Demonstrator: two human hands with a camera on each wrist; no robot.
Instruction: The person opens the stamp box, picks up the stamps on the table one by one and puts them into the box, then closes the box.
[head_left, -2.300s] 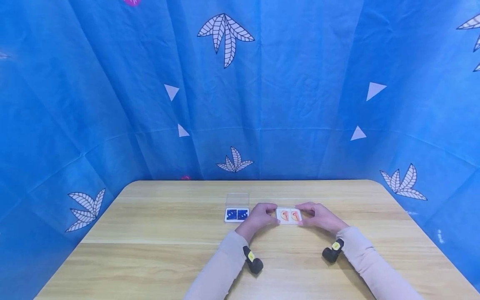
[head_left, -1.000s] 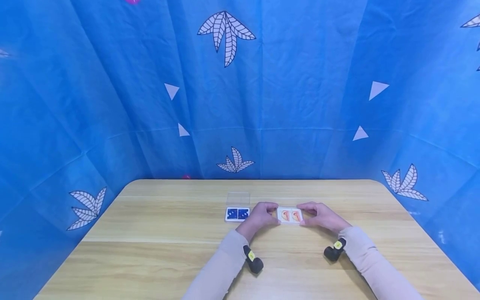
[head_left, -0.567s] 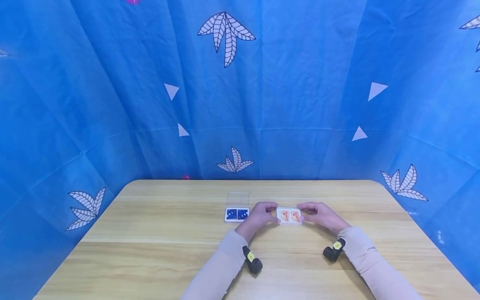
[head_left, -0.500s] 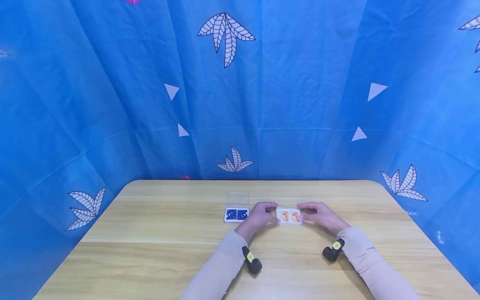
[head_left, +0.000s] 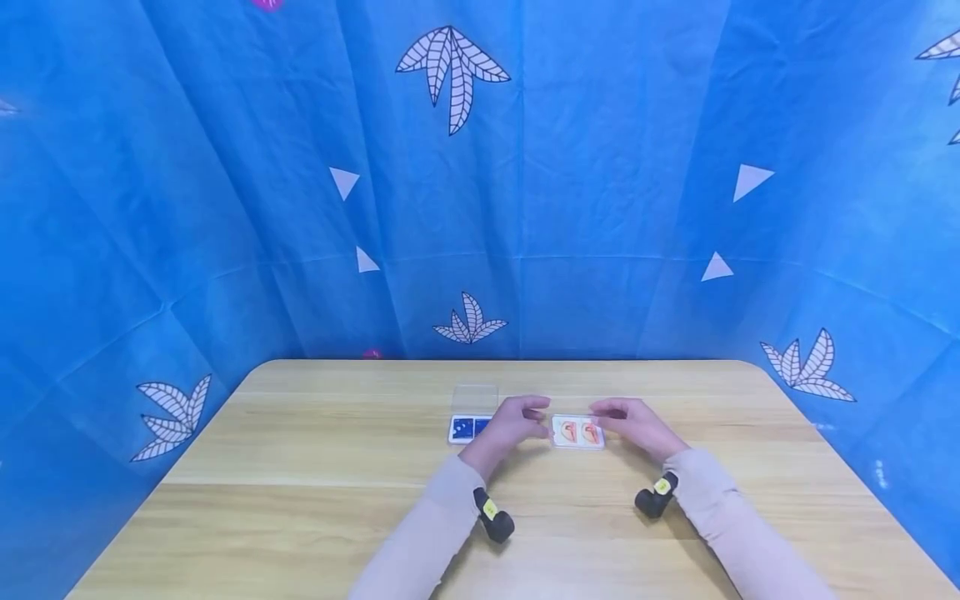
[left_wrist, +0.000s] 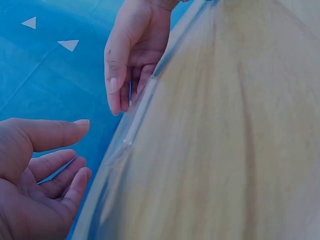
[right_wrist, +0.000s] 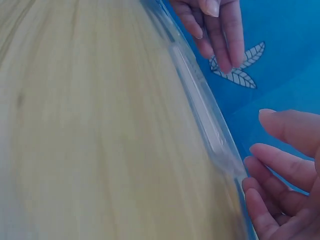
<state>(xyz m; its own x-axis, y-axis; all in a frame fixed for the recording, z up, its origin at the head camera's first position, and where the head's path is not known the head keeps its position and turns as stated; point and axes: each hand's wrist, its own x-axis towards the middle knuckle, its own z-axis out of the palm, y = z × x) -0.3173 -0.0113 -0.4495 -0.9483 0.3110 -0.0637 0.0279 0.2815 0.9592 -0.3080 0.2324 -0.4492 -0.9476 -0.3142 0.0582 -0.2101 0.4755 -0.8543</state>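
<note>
A flat clear case (head_left: 577,432) lies on the table with two white cards showing orange-red pictures. My left hand (head_left: 513,427) is to its left, fingers loosely spread and apart from the case. On the other side, my right hand (head_left: 633,423) has its fingertips by the case's right edge in the head view. The right wrist view shows that hand (right_wrist: 287,175) with relaxed fingers, gripping nothing. The case's edge (left_wrist: 140,112) appears side-on in the left wrist view, between both hands. Partly behind my left hand lies a second case (head_left: 462,429) with dark blue cards.
A clear, lid-like panel (head_left: 475,397) lies behind the blue-card case. The wooden table (head_left: 300,517) ends at a blue curtain (head_left: 600,208) printed with leaves and triangles. Each sleeve carries a black wrist camera, one on the left wrist (head_left: 495,518) and one on the right (head_left: 655,497).
Both hands have let go of the case with the orange-red pictures. The left hand has drawn back to the left, now covering part of the blue-card case. The case stays in place.
</note>
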